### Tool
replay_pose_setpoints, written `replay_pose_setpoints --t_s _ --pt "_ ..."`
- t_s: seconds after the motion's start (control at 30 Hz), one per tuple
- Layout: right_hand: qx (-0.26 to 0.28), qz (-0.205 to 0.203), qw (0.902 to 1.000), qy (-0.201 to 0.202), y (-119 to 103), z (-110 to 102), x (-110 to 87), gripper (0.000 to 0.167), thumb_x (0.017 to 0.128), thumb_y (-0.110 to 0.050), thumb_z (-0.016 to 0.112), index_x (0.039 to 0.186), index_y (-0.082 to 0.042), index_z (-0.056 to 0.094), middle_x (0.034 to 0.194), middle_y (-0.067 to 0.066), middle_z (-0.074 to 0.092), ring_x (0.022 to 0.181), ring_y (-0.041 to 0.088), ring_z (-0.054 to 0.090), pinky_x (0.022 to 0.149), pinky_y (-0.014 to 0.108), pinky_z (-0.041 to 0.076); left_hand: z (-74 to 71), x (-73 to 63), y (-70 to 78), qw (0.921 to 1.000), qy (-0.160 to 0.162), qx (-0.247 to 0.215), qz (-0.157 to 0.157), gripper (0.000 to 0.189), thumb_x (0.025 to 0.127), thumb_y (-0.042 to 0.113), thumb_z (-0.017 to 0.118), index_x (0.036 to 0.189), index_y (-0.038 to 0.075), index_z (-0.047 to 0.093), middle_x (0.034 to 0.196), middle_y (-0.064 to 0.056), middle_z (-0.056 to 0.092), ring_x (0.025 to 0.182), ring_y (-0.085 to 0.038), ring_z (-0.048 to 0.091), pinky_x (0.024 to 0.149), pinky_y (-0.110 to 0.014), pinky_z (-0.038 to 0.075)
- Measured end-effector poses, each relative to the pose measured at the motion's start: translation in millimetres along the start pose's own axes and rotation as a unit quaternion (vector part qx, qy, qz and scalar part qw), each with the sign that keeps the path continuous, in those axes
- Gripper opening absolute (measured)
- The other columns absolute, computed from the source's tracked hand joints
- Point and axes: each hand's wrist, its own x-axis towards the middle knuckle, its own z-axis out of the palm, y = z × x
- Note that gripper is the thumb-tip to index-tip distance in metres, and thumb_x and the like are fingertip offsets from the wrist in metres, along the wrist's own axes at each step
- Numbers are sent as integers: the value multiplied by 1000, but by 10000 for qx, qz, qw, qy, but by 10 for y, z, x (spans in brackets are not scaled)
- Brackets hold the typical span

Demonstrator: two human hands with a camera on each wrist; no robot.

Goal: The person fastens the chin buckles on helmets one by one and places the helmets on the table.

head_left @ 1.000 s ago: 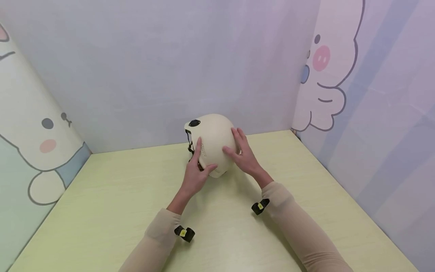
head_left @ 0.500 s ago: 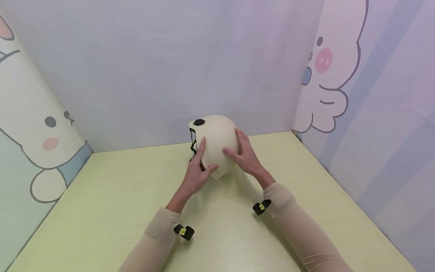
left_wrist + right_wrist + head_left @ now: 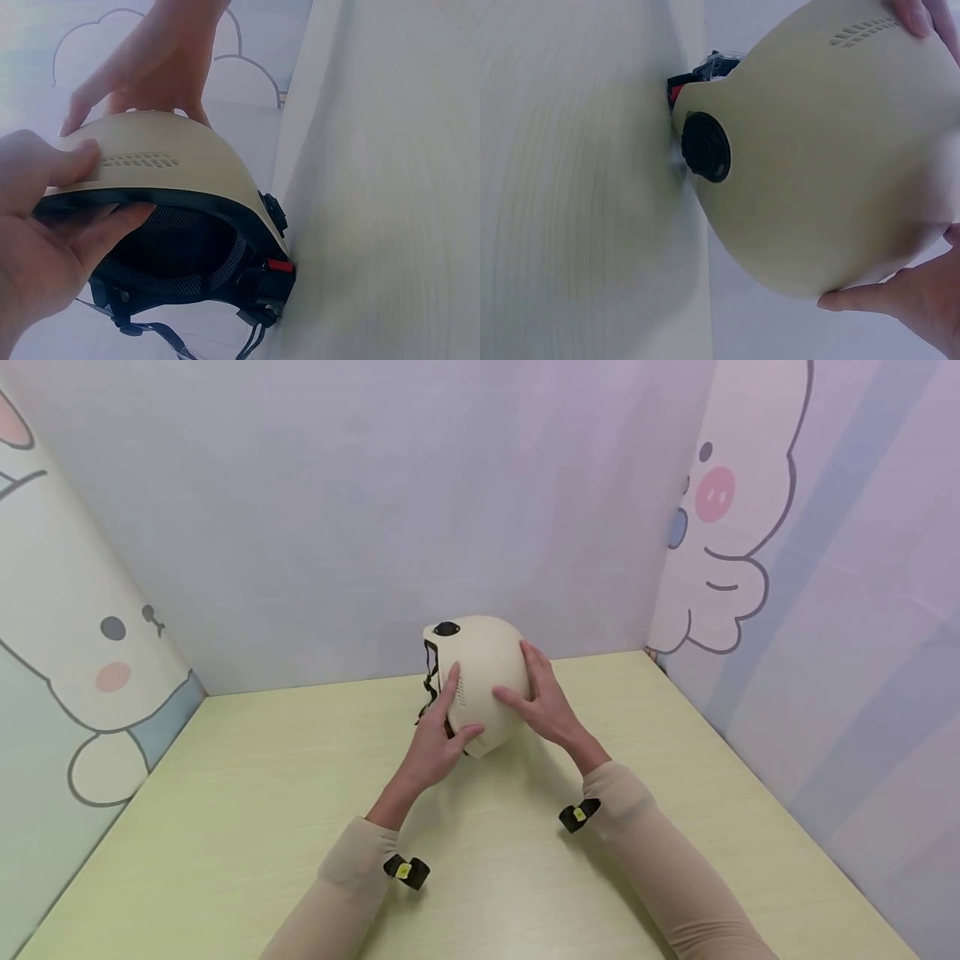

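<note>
- Holding, in the head view, the helmet [image 3: 483,664] tilted near the back of the tabletop [image 3: 292,760]: left hand [image 3: 435,747] at the rim, right hand [image 3: 549,703] spread over the crown
- Left wrist: thumb and fingers [image 3: 120,227] pinch the rim, best clear of the strap [image 3: 166,334]
- Right wrist: even pressure from the spread right fingers should steady it

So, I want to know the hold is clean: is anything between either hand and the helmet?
Nothing visible is. The left hand grips the helmet at its rim, and the right hand touches the shell directly. Contact under the palms is hidden.
</note>
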Motion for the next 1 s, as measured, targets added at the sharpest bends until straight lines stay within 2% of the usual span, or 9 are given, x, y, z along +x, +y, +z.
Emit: replay_pose_setpoints --t_s 0.3,0.47,0.67,0.77,1.0 --pt "-56 -33 10000 -16 27 -26 0 96 90 -52 67 162 -17 15 163 10 16 144 32 26 109 60 32 -11 -8 14 9996 -162 197 107 93 93 2 69 163 21 11 159 -21 27 133 -36 46 104 -48 44" --pt "-26 40 9999 -121 20 -52 -7 97 90 -52 66 162 -18 12 164 8 14 148 29 20 112 60 27 -16 -12 -2 9991 -302 244 176 89 97 3 65 163 23 8 159 -20 29 127 -35 53 98 -46 49" --pt "51 206 9995 -218 26 -72 -14 96 91 -51 66 162 -19 10 166 5 12 150 27 14 114 60 21 -18 -10 -32 9988 -5 395 299 83 94 2 69 161 17 22 150 -22 44 119 -31 60 89 -40 55" --pt "36 318 9992 -246 46 -79 -16 97 90 -53 65 162 -19 10 166 5 12 150 27 13 114 61 20 -13 -8 -42 9983 91 459 343 80 92 2 70 159 16 28 145 -23 48 119 -29 60 90 -38 54" --pt "14 409 9985 -363 58 -74 -7 101 89 -59 64 162 -18 7 166 7 12 150 27 15 115 59 21 -11 -3 -27 9969 49 607 498 80 92 1 71 159 14 29 145 -22 49 124 -28 57 96 -40 51"
